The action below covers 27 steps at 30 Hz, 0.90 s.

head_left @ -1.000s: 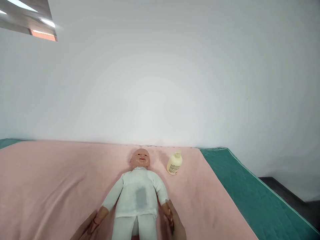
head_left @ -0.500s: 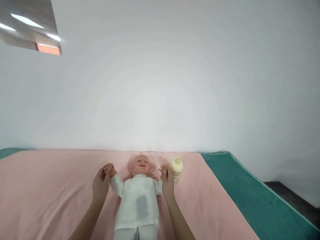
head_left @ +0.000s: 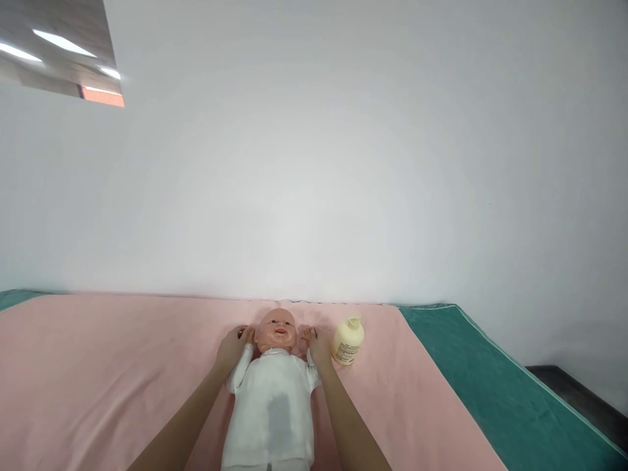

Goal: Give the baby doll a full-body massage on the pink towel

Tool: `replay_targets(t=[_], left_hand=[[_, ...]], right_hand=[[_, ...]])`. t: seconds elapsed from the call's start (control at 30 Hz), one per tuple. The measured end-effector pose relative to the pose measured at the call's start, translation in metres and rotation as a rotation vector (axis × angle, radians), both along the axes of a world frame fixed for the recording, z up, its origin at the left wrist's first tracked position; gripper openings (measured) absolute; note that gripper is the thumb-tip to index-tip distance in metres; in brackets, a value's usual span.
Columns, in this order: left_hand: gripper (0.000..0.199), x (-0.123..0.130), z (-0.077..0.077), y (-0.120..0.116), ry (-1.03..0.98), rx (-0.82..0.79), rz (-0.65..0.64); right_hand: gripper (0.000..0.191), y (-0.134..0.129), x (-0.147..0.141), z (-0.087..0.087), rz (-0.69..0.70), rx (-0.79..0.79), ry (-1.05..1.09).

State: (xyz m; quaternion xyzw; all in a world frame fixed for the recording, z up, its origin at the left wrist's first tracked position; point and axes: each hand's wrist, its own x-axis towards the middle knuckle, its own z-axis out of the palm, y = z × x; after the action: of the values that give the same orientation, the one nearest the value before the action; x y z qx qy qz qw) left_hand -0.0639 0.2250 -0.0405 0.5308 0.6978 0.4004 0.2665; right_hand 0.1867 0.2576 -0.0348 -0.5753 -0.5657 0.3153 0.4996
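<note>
Doll (head_left: 275, 399) lying face-up on pink sheet (head_left: 122, 366), both arms bent up, hands level with its head.
Left hand (head_left: 231, 350) closed around one doll hand, close beside the head; right hand (head_left: 320, 348) narrow-gripping the other; pale yellow bottle (head_left: 348, 341) upright near right hand; green cover (head_left: 483, 366) beyond sheet edge.

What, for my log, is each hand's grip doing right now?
Left hand: closed, holding the doll's hand.
Right hand: closed, holding the doll's other hand.
</note>
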Motion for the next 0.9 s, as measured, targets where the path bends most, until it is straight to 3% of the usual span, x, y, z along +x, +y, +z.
replay_targets(t=[0.13, 0.33, 0.47, 0.6, 0.77, 0.9], left_hand=[[0.038, 0.001, 0.007, -0.007, -0.011, 0.021, 0.016], [0.048, 0.003, 0.035, -0.037, -0.039, 0.129, 0.107], [0.048, -0.003, 0.05, -0.071, -0.022, 0.192, 0.172], [0.045, -0.011, 0.057, -0.12, 0.004, 0.174, 0.251], [0.049, -0.015, 0.049, -0.183, 0.014, 0.004, 0.315], [0.054, -0.017, 0.016, -0.22, 0.007, -0.081, 0.376]], right_hand=[[0.038, -0.006, -0.002, 0.002, -0.004, 0.048, 0.006], [0.045, -0.029, -0.001, 0.014, 0.016, 0.172, 0.061], [0.045, -0.059, 0.007, 0.028, 0.054, 0.226, 0.082], [0.043, -0.102, 0.02, 0.04, 0.06, 0.248, 0.083], [0.044, -0.162, 0.036, 0.039, 0.064, 0.122, 0.052], [0.044, -0.199, 0.041, 0.019, -0.024, 0.014, -0.017]])
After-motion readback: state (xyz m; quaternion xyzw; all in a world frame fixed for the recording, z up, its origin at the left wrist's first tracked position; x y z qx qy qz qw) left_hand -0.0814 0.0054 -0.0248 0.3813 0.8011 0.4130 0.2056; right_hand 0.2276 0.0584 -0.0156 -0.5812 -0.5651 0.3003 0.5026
